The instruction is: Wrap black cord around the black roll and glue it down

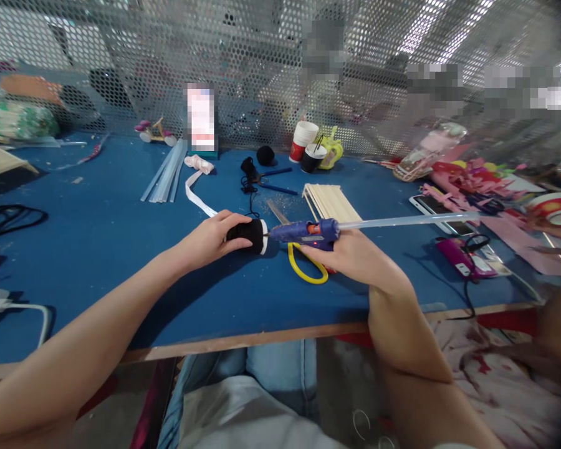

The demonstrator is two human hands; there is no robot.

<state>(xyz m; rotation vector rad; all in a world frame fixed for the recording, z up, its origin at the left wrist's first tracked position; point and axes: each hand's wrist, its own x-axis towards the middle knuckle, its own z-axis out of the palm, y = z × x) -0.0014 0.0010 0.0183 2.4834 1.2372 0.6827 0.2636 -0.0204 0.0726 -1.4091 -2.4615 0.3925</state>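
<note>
My left hand (217, 240) grips a paper cup (249, 237) wrapped in black cord, tipped on its side with the white rim toward the right. My right hand (350, 252) is closed around a blue hot glue gun (303, 232). Its nozzle points left and meets the cup near the rim. A long clear glue stick (402, 221) sticks out of the gun's back end. Beneath the gun lie scissors with yellow handles (306, 274). White ribbon (199, 198) runs from behind the cup to a pale pink bundle (199, 164).
Glue sticks (166, 174), pliers (275, 178), a black ball (265, 155), wooden sticks (334, 201) and stacked paper cups (303, 140) lie farther back. A phone (201, 118) leans against the mesh. At right are a purple device (465, 257) and another person's hand with a cup (556, 207).
</note>
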